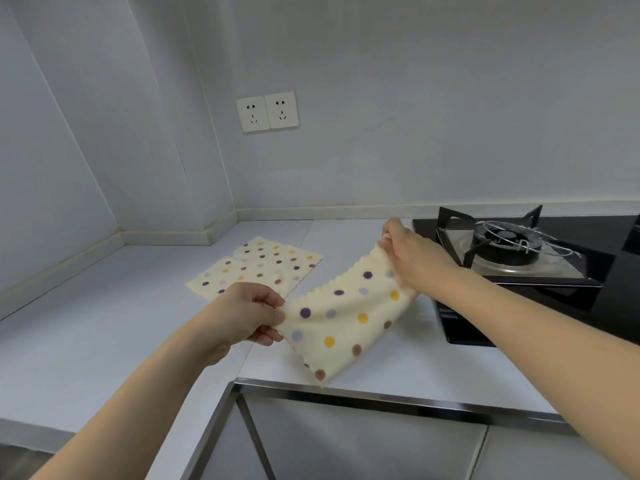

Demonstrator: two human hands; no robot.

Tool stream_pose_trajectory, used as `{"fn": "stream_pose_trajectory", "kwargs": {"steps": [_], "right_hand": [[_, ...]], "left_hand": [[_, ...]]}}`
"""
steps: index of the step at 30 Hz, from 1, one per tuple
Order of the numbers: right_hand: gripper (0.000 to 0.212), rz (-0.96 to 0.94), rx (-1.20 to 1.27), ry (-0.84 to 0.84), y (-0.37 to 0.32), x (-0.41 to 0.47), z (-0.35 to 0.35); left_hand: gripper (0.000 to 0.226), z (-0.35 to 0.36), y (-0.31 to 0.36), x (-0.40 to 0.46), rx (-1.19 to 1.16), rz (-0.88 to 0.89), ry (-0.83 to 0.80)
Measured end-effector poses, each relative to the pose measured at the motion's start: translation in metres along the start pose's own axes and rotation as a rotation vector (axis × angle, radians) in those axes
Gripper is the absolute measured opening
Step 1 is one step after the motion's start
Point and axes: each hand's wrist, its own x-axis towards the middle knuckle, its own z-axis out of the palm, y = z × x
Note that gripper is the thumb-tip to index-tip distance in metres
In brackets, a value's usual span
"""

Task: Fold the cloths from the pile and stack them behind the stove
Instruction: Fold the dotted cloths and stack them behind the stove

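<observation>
Hanging in the air above the countertop (pixel 104 306), a cream cloth with coloured dots (pixel 343 320), stretched slantwise between two hands and sagging to a lower corner near the counter's front edge. Pinched at its near left end by the left hand (pixel 242 317), thumb on top and fingers curled beneath. Gripped at its far upper corner by the right hand (pixel 408 251), fingers bunched round the scalloped edge, just beside the stove (pixel 526 251). Hands well apart, each clamped on the cloth. Behind and to the left, lying flat on the counter, two more dotted cloths (pixel 259 268), overlapping one another. To the right, black glass hob with burner and pan support. On the wall above, a double socket (pixel 267 111).
</observation>
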Motion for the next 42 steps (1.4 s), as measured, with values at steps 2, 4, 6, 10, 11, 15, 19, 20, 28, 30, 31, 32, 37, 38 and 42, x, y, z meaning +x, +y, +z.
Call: {"fn": "stream_pose_trajectory", "kwargs": {"steps": [2, 4, 6, 10, 11, 15, 19, 20, 28, 30, 31, 32, 37, 38, 42], "right_hand": [[0.021, -0.016, -0.089, -0.044, -0.002, 0.017, 0.019], [0.035, 0.013, -0.238, -0.043, -0.009, 0.028, 0.040], [0.046, 0.049, -0.264, -0.004, -0.027, 0.027, 0.057], [0.053, 0.144, -0.145, -0.268, -0.059, 0.000, 0.090], [0.057, 0.177, -0.129, -0.347, -0.060, -0.008, 0.097], [0.068, 0.170, -0.088, -0.419, -0.052, -0.023, 0.107], [0.078, 0.188, -0.074, -0.478, -0.048, -0.022, 0.105], [0.083, 0.199, -0.082, -0.476, -0.046, -0.025, 0.104], [0.101, 0.166, -0.175, -0.427, -0.067, -0.056, 0.088], [0.106, 0.163, -0.152, -0.503, -0.076, -0.069, 0.092], [0.108, 0.154, -0.155, -0.513, -0.078, -0.073, 0.096], [0.109, 0.148, -0.160, -0.519, -0.077, -0.076, 0.097], [0.108, 0.129, -0.113, -0.538, -0.073, -0.074, 0.081], [0.104, 0.132, -0.088, -0.492, -0.073, -0.073, 0.079], [0.098, 0.107, -0.167, -0.502, -0.077, -0.082, 0.084]], "left_hand": [[0.011, 0.005, -0.013, 0.018, 0.051, -0.009, 0.062], [0.011, 0.012, -0.026, 0.035, 0.182, 0.011, 0.136], [0.010, 0.019, -0.037, 0.046, 0.335, 0.052, 0.183], [0.010, 0.024, -0.056, 0.056, 0.450, 0.189, 0.223], [0.009, 0.025, -0.058, 0.057, 0.464, 0.218, 0.227], [0.012, 0.025, -0.065, 0.064, 0.567, 0.309, 0.227], [0.013, 0.021, -0.069, 0.067, 0.562, 0.310, 0.197], [0.012, 0.018, -0.069, 0.068, 0.534, 0.294, 0.189], [0.026, 0.009, -0.062, 0.074, 0.413, 0.178, 0.038], [0.015, 0.007, -0.059, 0.073, 0.311, 0.151, -0.024], [0.008, 0.004, -0.058, 0.073, 0.249, 0.130, -0.053], [0.003, 0.001, -0.057, 0.072, 0.201, 0.108, -0.079], [0.037, 0.006, -0.053, 0.069, 0.379, 0.030, -0.143], [0.040, 0.009, -0.053, 0.068, 0.440, 0.033, -0.151], [0.046, 0.007, -0.053, 0.067, 0.434, 0.072, -0.169]]}}
